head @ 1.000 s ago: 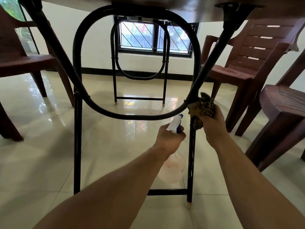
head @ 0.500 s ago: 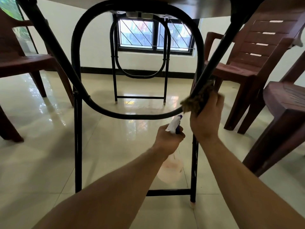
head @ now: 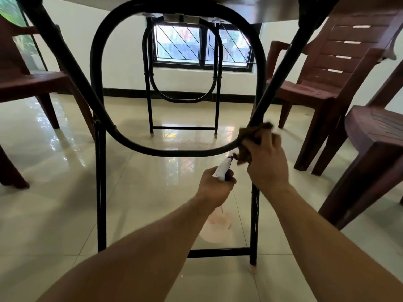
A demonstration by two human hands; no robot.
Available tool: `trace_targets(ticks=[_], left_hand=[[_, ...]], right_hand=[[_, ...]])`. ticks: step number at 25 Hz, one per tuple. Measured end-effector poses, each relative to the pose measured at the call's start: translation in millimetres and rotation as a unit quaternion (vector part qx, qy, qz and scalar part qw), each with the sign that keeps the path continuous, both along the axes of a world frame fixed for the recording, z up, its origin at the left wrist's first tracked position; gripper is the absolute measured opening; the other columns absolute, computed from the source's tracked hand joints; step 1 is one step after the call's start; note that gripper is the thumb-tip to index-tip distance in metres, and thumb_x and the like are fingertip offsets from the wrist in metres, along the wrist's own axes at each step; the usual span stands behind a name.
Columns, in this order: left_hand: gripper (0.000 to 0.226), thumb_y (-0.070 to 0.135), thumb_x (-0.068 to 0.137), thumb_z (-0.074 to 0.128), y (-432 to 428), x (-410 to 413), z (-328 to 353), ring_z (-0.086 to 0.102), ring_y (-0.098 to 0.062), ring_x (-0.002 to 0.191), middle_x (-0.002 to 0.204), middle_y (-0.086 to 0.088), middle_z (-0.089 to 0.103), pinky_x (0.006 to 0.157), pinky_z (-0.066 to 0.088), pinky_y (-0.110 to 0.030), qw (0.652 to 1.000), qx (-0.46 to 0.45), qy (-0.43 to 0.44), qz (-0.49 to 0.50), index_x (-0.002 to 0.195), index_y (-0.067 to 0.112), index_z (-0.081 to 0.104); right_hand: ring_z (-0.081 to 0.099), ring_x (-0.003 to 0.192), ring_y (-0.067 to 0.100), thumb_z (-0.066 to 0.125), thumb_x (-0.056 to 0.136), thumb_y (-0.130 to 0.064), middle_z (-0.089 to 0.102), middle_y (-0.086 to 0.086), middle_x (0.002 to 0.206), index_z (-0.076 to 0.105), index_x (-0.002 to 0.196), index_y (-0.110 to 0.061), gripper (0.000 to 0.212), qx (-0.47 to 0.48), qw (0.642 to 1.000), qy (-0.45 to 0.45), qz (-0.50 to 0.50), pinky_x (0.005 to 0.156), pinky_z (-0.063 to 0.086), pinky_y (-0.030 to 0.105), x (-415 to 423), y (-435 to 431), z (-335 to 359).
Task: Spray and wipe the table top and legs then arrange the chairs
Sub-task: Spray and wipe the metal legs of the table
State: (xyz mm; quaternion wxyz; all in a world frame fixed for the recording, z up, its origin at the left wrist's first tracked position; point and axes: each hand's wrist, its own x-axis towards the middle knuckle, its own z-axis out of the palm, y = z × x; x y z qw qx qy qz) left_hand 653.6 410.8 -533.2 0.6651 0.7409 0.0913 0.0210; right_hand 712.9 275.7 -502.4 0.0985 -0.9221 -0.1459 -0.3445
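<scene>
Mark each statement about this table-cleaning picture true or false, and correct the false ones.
1. The right hand holds a brown cloth against the black table leg frame. True.
2. The left hand is empty. False: it grips a spray bottle.
3. The seats around the table are white. False: the chairs are reddish brown.
4. A barred window shows beyond the table. True.

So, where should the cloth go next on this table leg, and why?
Probably down the upright leg: the right hand grips the cloth at the joint with the curved bar, and pale marks show on the tube below it.
</scene>
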Motion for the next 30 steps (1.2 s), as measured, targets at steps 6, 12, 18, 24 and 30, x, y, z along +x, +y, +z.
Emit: trace_targets(ticks=[6,12,18,24,30], left_hand=[[0.014,-0.007,0.088,0.063,3,-1,1,0.054,-0.016,0.069,0.080,-0.008,0.061,0.048,0.042,-0.010,1.000,0.011,-0.017,-0.016,0.085,0.006,0.062],[0.008,-0.001,0.090,0.066,1,-3,-21,0.059,-0.016,0.075,0.083,-0.009,0.066,0.070,0.050,-0.023,0.997,0.058,-0.031,-0.037,0.093,0.006,0.067],[0.012,0.002,0.090,0.061,5,-8,-50,0.062,-0.015,0.076,0.089,-0.005,0.070,0.063,0.047,-0.017,0.988,0.126,-0.022,-0.082,0.094,0.012,0.066],[0.009,-0.001,0.087,0.060,7,-6,-52,0.061,-0.014,0.075,0.090,-0.009,0.072,0.069,0.047,-0.023,0.990,0.136,-0.033,-0.030,0.092,0.004,0.066],[0.011,-0.002,0.086,0.062,19,-3,-54,0.061,-0.012,0.073,0.091,-0.009,0.073,0.063,0.046,-0.019,0.994,0.101,-0.026,-0.015,0.094,0.004,0.068]], right_hand=[[0.043,0.114,0.030,0.080,0.068,-0.013,0.047,0.006,0.127,0.070,0.111,-0.019,0.044,-0.021,0.994,0.102,-0.018,0.069,0.054,0.035,-23,-5,-34],[0.047,0.124,0.033,0.073,0.084,-0.010,0.035,0.009,0.146,0.063,0.124,-0.023,0.044,0.051,0.992,0.114,0.037,0.095,0.053,0.040,-23,-26,-51],[0.046,0.125,0.035,0.073,0.082,-0.009,0.036,0.011,0.143,0.061,0.130,-0.024,0.052,0.074,0.986,0.146,0.015,0.082,0.060,0.044,-42,-26,-90],[0.002,0.155,0.030,0.055,0.092,-0.021,0.005,0.010,0.168,0.030,0.156,-0.008,0.070,-0.076,0.997,0.023,0.000,0.126,0.007,0.046,-9,-10,-74],[0.022,0.151,0.030,0.028,0.087,-0.014,0.025,0.015,0.161,0.049,0.144,0.002,0.063,-0.163,0.983,0.067,0.048,0.123,0.017,0.048,-45,-37,-159]])
